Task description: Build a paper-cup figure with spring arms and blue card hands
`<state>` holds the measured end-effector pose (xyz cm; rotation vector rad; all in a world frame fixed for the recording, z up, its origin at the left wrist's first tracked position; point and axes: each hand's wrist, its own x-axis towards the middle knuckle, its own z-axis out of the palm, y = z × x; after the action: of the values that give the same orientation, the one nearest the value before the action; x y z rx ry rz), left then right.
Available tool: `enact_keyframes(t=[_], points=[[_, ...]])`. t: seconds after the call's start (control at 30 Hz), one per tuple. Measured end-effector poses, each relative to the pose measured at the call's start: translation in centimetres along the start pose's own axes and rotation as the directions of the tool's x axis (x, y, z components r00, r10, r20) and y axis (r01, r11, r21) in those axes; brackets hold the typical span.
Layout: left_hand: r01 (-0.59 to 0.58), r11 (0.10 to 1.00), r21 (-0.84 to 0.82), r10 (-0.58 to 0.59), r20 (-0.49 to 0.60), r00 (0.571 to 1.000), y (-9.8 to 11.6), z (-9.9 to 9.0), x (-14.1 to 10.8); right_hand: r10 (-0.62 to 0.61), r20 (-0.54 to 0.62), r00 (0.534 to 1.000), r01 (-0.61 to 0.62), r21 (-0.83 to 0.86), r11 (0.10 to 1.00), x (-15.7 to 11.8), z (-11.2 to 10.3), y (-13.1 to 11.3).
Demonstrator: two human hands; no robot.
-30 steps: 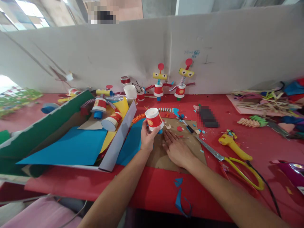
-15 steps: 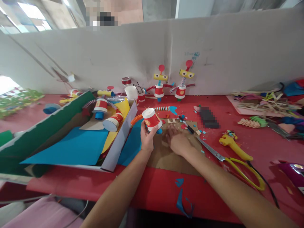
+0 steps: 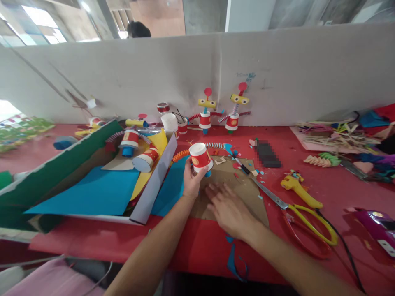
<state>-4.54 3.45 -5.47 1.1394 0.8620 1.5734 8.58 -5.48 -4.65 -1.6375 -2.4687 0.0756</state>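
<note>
My left hand (image 3: 191,181) is closed around a red-and-white paper cup figure (image 3: 200,157), held above the cardboard sheet. Its white cup bottom faces up, and two folded paper spring arms stick out: an orange one (image 3: 181,155) to the left and a striped one (image 3: 216,145) with a blue tip to the right. A bit of blue shows under the cup. My right hand (image 3: 230,207) lies with fingers spread, palm down, over the brown cardboard sheet (image 3: 253,205) and holds nothing. Blue paper (image 3: 169,191) lies left of the cardboard.
Left stands a box (image 3: 156,185) with blue paper (image 3: 89,191) and cup figures. Two finished-looking cup robots (image 3: 205,120) stand by the white partition (image 3: 138,78). At right lie scissors (image 3: 279,201), a yellow glue gun (image 3: 300,192) with its cord, paper scraps and a dark blurred rectangle (image 3: 268,154).
My right hand has swept back toward me across the cardboard, away from the scraps at its far edge. The cup figure stays in my left hand. The view has shifted slightly.
</note>
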Motion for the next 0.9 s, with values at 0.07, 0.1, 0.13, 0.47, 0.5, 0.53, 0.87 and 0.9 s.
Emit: enact_keyframes(t=[0.07,0.1,0.13,0.47,0.5,0.53,0.87,0.9], points=[[-0.007,1.000,0.019,0.006,0.024,1.000,-0.1,-0.1,0.0,0.017,-0.006,1.000,-0.017,-0.013,1.000,-1.1,0.2,-0.5],[-0.008,0.999,0.033,0.007,0.037,0.999,-0.2,-0.1,0.0,0.113,-0.023,0.993,-0.114,-0.053,0.992,-1.5,0.2,-0.5],[-0.010,0.999,0.049,0.007,0.049,0.999,-0.3,-0.2,0.0,0.210,-0.045,0.977,-0.214,-0.089,0.973,-1.8,0.1,-0.3],[-0.027,0.993,0.112,0.014,0.114,0.993,-0.5,-0.3,0.0,0.196,-0.100,0.976,-0.208,-0.133,0.969,-0.9,-0.5,0.7],[-0.029,0.992,0.121,0.015,0.118,0.993,-0.5,-0.3,0.0,0.130,-0.100,0.986,-0.142,-0.122,0.982,-0.8,-0.4,0.7],[-0.028,0.991,0.129,0.012,0.121,0.993,-0.4,-0.3,0.0,0.069,-0.100,0.993,-0.081,-0.114,0.990,-0.8,-0.3,0.9],[-0.026,0.960,0.279,-0.035,0.212,0.977,0.6,1.0,-0.4,-0.024,-0.148,0.989,0.027,0.024,0.999,-3.9,0.3,2.5],[-0.028,0.955,0.296,-0.043,0.231,0.972,0.6,1.3,-0.5,-0.026,-0.140,0.990,0.033,0.049,0.998,-4.1,0.6,2.4]])
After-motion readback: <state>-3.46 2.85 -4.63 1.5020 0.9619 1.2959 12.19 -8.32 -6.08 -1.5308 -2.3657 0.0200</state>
